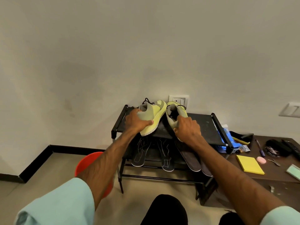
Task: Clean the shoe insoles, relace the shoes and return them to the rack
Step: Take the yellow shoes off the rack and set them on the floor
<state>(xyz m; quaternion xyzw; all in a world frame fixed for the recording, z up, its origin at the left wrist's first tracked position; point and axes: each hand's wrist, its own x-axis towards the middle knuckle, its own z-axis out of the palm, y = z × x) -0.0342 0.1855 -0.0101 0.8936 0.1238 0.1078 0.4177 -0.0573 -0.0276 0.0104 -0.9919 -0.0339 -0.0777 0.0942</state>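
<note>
Both shoes sit on the top shelf of the rack (206, 127), at its left half, heels toward the person and toes toward the wall. Long axes run front to back, with the toes angling together.

The left hand (136, 121) wraps the heel of the left shoe (154, 114), which lies flat on the shelf. The right hand (186, 129) pinches the heel collar of the right shoe (176, 111), which is tipped up with its opening facing the person. Each hand is already on its own shoe, so neither needs to reach.

The shoes are yellow-green knit with grey collars. Black laces (146, 100) stick up loose at the tongues; how far they are threaded is unclear. Insoles (140, 153) lie on the rack's lower shelf, so they are likely not yet refitted.

A red bucket (87, 161) stands left of the rack and the desk (276, 174) is to its right.
</note>
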